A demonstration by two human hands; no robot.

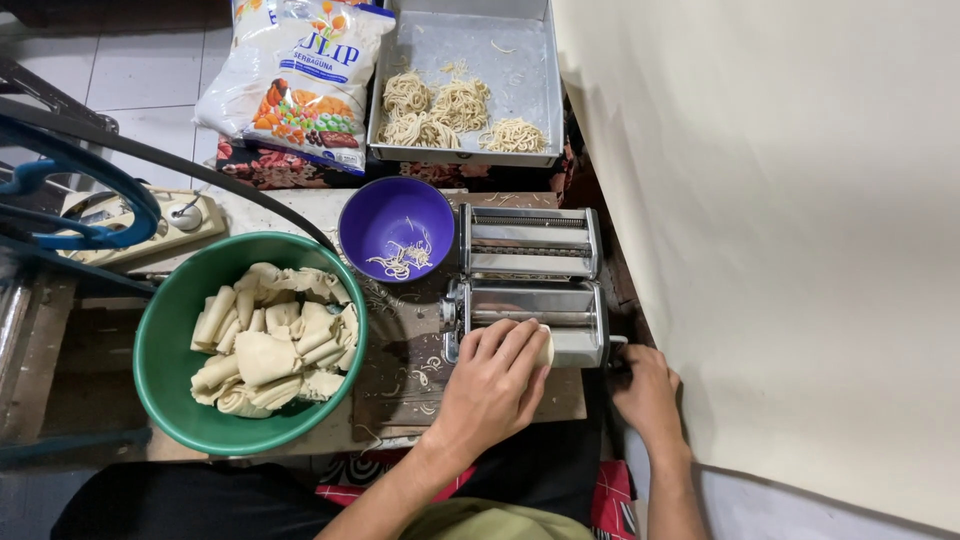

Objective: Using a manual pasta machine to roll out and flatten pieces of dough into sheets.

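Feeding dough straight into the pasta machine, the left hand pinches it; the right hand grips the crank, mostly hidden.

A pasta machine is sitting on the table, with a small bowl just left of it and a basin of folded dough sheets further left. Behind them, a tray is holding noodle nests, beside a flour bag.
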